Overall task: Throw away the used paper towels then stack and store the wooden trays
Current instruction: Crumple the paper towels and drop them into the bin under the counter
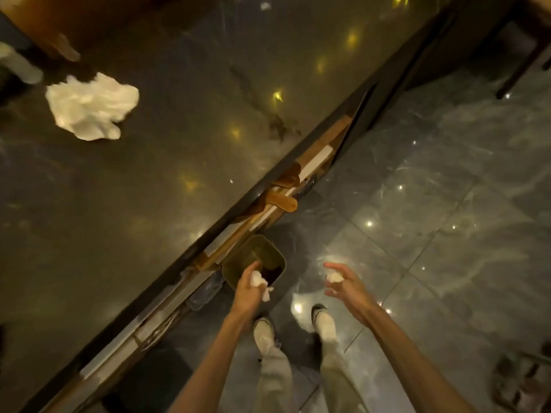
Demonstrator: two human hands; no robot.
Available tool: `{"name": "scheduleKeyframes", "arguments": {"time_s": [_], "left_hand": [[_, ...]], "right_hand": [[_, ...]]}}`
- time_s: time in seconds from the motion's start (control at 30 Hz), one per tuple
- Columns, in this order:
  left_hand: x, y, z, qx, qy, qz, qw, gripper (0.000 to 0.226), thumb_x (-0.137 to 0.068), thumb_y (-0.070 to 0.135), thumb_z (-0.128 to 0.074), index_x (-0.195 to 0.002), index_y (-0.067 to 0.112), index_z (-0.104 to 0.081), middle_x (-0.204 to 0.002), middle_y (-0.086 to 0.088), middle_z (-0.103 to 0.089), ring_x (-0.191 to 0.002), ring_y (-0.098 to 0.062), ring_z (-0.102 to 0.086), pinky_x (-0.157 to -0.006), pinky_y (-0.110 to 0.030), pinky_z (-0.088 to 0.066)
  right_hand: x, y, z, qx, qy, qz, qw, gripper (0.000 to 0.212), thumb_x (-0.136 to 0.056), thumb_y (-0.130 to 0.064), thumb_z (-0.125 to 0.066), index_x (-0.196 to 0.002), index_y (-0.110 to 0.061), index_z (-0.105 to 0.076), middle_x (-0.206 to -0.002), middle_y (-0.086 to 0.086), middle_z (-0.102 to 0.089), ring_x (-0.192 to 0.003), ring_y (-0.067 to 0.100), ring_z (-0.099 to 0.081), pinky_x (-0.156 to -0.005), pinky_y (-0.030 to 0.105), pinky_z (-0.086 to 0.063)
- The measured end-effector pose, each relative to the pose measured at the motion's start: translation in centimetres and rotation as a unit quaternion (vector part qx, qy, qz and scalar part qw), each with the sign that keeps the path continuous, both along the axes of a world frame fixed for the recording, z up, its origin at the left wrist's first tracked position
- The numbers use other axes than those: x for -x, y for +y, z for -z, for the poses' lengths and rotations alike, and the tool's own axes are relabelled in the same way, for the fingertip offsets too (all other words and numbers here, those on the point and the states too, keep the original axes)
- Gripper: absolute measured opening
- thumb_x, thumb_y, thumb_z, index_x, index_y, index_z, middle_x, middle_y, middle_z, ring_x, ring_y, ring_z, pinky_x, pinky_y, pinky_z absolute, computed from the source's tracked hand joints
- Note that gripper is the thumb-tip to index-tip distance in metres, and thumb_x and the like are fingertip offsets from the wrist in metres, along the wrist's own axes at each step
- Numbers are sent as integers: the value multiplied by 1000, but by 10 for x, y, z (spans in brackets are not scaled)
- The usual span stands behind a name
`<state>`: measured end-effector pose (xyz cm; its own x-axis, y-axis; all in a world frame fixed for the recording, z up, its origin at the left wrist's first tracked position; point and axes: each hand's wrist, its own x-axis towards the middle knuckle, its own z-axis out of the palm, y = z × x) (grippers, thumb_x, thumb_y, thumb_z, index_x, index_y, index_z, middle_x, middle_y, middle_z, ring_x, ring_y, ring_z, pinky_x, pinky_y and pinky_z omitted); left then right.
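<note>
One dark polished counter (179, 144) fills our view, a crumpled paper towel (92, 107) lying on it. Below its edge stands an olive bin (275, 257). Our left hand (249, 289) grips a wad (258, 280) above it; our right hand (343, 281), fingers spread, cradles another wad (334, 277).

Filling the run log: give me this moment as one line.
left hand: paper wad, over bin | right hand: paper wad, beside bin | big towel: on counter
</note>
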<state>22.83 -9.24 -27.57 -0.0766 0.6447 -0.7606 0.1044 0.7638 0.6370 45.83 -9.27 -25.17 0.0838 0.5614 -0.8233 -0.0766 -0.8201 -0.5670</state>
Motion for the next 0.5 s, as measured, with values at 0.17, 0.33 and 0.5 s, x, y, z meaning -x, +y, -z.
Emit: {"name": "scheduleKeyframes", "arguments": {"time_s": [0.17,0.33,0.5], "left_hand": [[15,12,120,8,38,-26,999,36,-90,-2,-59,-125,8,-61,-130,-19,-59,-117,-31,-58,-89,-32,-51],[39,20,241,83,79,-239,964,43,-99,21,-49,-139,14,-38,-139,-13,-45,-122,-30,-51,-107,-43,-44],[40,20,332,31,194,161,967,25,-99,15,-48,-123,7,-54,-117,-14,-56,-98,-27,-59,-64,-35,-59]], "right_hand": [[25,8,126,10,-6,50,999,36,-85,18,-56,-118,5,-63,-125,25,-56,-106,37,-63,-93,44,-53],[47,-1,251,46,19,37,998,30,-88,12,-57,-111,-2,-70,-111,11,-63,-88,23,-67,-64,19,-59],[72,-8,355,26,-29,-45,998,35,-91,11,-43,-96,-3,-74,-95,12,-70,-83,15,-61,-76,23,-50]]}}
